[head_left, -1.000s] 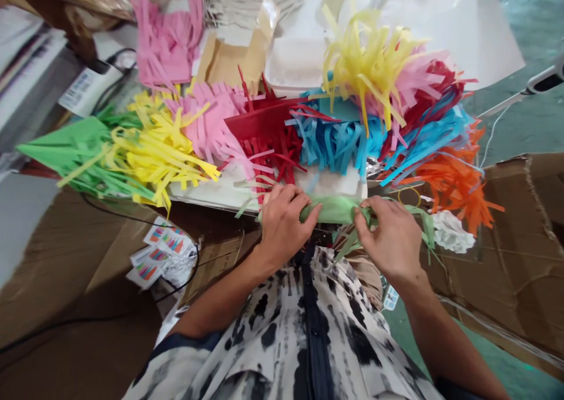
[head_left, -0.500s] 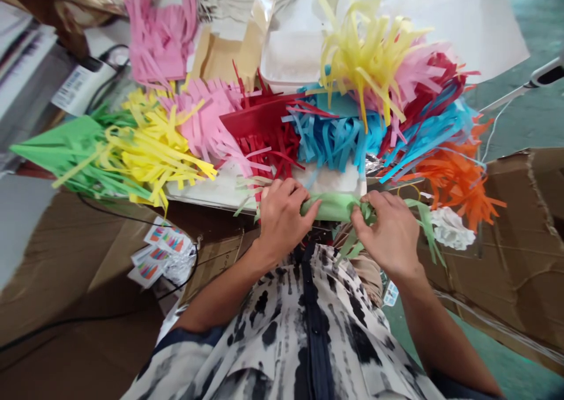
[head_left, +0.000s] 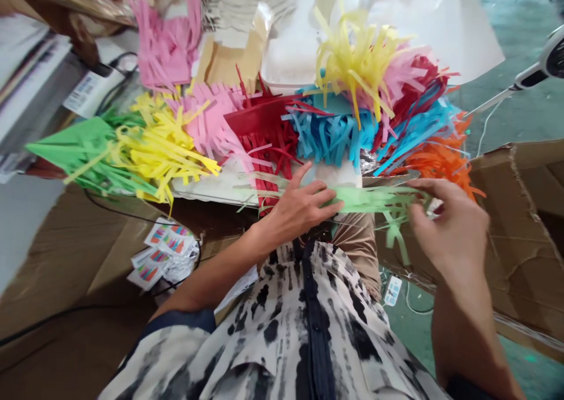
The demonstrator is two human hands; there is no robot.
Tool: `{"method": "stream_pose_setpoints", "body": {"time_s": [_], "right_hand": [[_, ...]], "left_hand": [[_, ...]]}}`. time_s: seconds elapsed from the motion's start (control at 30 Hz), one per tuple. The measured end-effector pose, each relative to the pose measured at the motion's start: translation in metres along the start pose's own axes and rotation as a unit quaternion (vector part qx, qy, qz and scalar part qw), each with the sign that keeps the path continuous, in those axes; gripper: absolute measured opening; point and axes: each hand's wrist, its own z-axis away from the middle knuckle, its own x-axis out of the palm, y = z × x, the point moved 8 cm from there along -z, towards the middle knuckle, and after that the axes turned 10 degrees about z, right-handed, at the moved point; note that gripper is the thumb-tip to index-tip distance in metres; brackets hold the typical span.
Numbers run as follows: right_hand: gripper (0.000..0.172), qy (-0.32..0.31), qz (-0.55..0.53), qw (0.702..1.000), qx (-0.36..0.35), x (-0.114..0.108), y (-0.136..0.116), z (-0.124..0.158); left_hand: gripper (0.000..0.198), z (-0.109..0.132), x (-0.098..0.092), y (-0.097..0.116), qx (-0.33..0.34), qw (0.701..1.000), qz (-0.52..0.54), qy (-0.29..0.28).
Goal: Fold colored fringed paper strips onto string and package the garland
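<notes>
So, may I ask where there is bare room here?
The white sheet beyond the upper yellow fringe looks bare; a narrow white strip shows between the lower yellow fringe and red fringe. It's crowded around the left hand, right hand and pale green fringe.

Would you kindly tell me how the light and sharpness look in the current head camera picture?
In the head view, the white sheet at upper right is bright, with little detail; in the head view, the cardboard at lower left lies in deep shadow; also in the head view, the white stack at the left edge looks smeared, and the light green strips look soft.
</notes>
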Motion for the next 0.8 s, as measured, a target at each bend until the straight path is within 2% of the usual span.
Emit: {"method": "stream_pose_setpoints", "body": {"time_s": [0.07,0.1,0.17,0.23,0.3,0.37,0.5,0.57,0.7,0.8], "right_hand": [[0.039,0.075,-0.021,0.996,-0.050,-0.022,-0.011,0.011],[0.040,0.089,-0.035,0.990,-0.099,-0.026,-0.024,0.019],[0.041,0.062,-0.045,0.976,-0.206,-0.017,-0.055,0.035],[0.040,0.015,-0.002,0.965,-0.264,0.005,-0.075,0.048],[0.036,-0.008,0.045,0.961,-0.273,0.026,-0.079,0.054],[0.032,-0.010,0.063,0.960,-0.273,0.037,-0.074,0.056],[0.031,-0.009,0.058,0.958,-0.279,0.040,-0.064,0.054],[0.030,-0.006,0.057,0.959,-0.276,0.038,-0.062,0.053],[0.027,-0.006,0.064,0.960,-0.273,0.039,-0.064,0.051],[0.026,-0.003,0.066,0.959,-0.275,0.040,-0.066,0.051]], "left_hand": [[0.031,0.000,-0.001,0.002,0.008,1.000,-0.013,-0.016],[0.033,0.000,-0.001,0.003,0.008,1.000,-0.018,-0.025],[0.035,0.000,-0.001,0.004,0.005,0.999,-0.020,-0.042],[0.036,0.000,-0.001,0.005,-0.002,0.998,-0.010,-0.055],[0.037,0.001,-0.001,0.006,-0.007,0.998,0.011,-0.060],[0.036,0.003,-0.003,0.005,-0.003,0.998,0.026,-0.058],[0.033,0.014,-0.012,-0.003,0.009,0.997,0.048,-0.062],[0.035,0.021,-0.021,-0.017,-0.015,0.994,0.060,-0.084],[0.030,0.045,-0.048,-0.060,-0.117,0.983,0.066,-0.126],[0.029,0.059,-0.077,-0.085,-0.174,0.982,0.040,-0.069]]}}
